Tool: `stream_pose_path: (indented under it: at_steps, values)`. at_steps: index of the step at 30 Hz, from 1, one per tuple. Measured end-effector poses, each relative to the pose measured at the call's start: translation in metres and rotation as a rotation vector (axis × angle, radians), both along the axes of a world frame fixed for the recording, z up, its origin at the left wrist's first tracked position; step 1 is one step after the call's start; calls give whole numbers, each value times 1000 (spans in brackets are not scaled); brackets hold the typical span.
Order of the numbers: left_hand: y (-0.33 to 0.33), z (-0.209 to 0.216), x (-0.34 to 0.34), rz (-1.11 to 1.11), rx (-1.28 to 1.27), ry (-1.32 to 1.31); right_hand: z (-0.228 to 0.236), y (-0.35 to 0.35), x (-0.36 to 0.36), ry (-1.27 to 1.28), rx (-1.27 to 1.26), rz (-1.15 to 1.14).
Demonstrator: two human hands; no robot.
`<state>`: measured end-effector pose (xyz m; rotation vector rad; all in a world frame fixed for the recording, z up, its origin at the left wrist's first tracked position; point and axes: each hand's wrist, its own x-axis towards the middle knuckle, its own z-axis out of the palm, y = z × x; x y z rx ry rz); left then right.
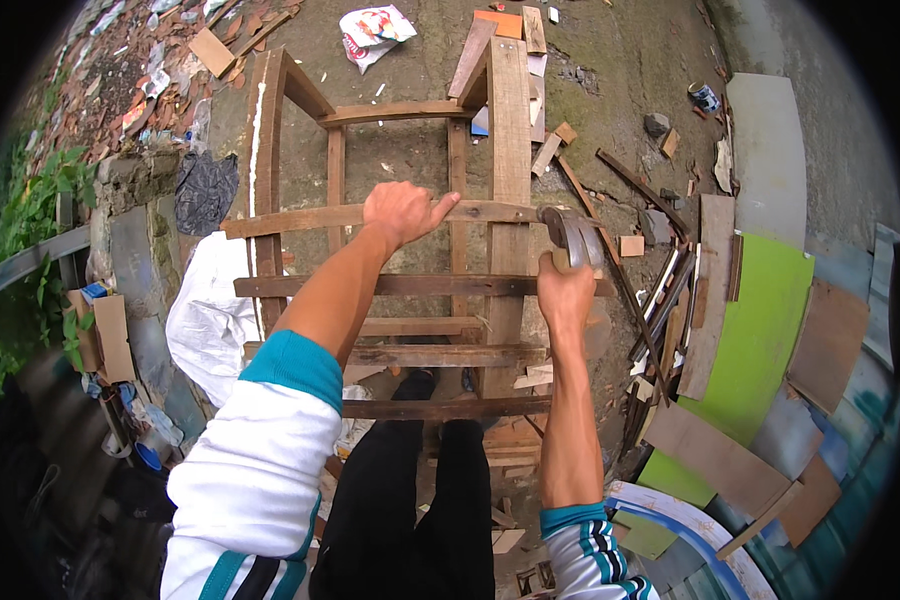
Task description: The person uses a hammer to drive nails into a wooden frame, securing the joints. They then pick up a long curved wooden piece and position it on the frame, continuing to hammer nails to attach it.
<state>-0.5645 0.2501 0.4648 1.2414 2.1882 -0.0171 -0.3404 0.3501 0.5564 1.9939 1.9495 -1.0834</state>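
A wooden frame (510, 150) stands in front of me, with several slats laid across its two side rails. My left hand (402, 212) is closed over the farthest upper slat (320, 217), its thumb stretched to the right along the wood. In my right hand (567, 292) is a claw hammer (576, 238), gripped close below its metal head. The hammer head is at that slat's right end, by the right rail; whether it touches the wood I cannot tell. My fist hides most of the handle. A darker slat (425, 286) crosses nearer to me, beside my right hand.
Wood scraps and sticks (660, 310) litter the ground at the right, beside a green panel (745, 330) and other boards. A white sack (210, 320) and a black plastic bag (207, 190) lie at the left. A white plastic bag (375, 35) is beyond the frame.
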Motion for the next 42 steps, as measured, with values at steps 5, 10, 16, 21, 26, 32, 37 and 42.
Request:
stream_pose_path:
  at_steps: [5,10,16,21,26,32,37,42]
  values:
    - [0,1,-6,2,-24,-2,-20,-27,-1,490,423,-1]
    - [5,2,-4,-6,50,22,-54,-15,13,218,45,-106]
    - [-8,5,-4,-144,154,67,-45,-40,39,480,42,-147]
    - [-19,-28,-13,-325,359,133,-11,-60,47,450,-187,-260]
    - [-14,-29,-12,-333,275,120,-1,-68,49,409,-147,-239]
    - [-11,-21,-17,-336,233,88,-9,-66,53,377,-105,-194]
    - [-11,-18,-19,-307,187,77,-13,-65,50,401,-88,-200]
    - [-4,-18,-12,-285,172,80,-48,-42,51,392,159,-24]
